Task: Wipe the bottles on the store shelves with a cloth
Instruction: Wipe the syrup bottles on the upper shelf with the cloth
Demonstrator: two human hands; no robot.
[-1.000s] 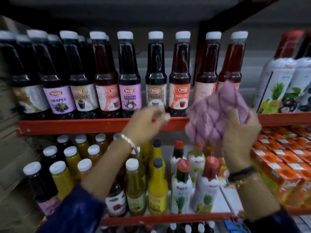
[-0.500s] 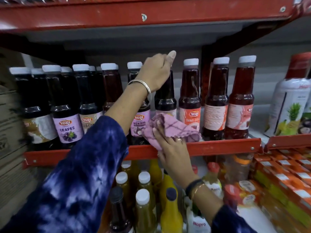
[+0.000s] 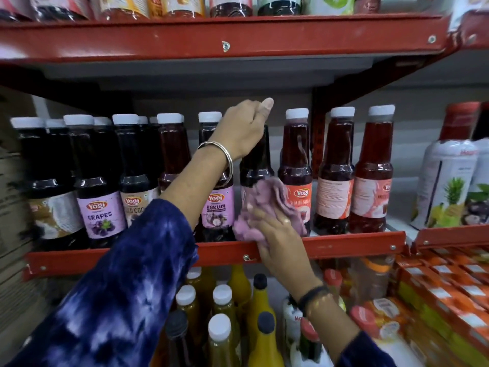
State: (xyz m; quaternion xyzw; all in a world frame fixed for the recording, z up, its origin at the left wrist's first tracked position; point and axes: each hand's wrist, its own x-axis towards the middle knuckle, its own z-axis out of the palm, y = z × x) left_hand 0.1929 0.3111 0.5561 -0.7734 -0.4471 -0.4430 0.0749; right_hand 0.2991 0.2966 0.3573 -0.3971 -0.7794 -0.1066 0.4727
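A row of dark syrup bottles with white caps stands on the red middle shelf (image 3: 344, 245). My left hand (image 3: 244, 128) is closed over the cap and neck of the dark chocolate bottle (image 3: 256, 162) in the middle of the row. My right hand (image 3: 277, 234) presses a crumpled pink cloth (image 3: 267, 205) against that bottle's label, which the cloth hides. The Kokum bottle (image 3: 217, 205) stands just to its left and a red-labelled bottle (image 3: 296, 165) just to its right.
A Grapes bottle (image 3: 102, 210) and other dark bottles fill the left of the shelf. White pineapple-print bottles (image 3: 447, 186) stand at the right. Yellow juice bottles (image 3: 222, 327) and orange cartons (image 3: 449, 287) crowd the shelf below. Another red shelf (image 3: 225, 41) hangs close above.
My left hand rose from the shelf edge to the chocolate bottle's top and gripped it. My right hand brought the cloth left from the red bottles and up onto its label.
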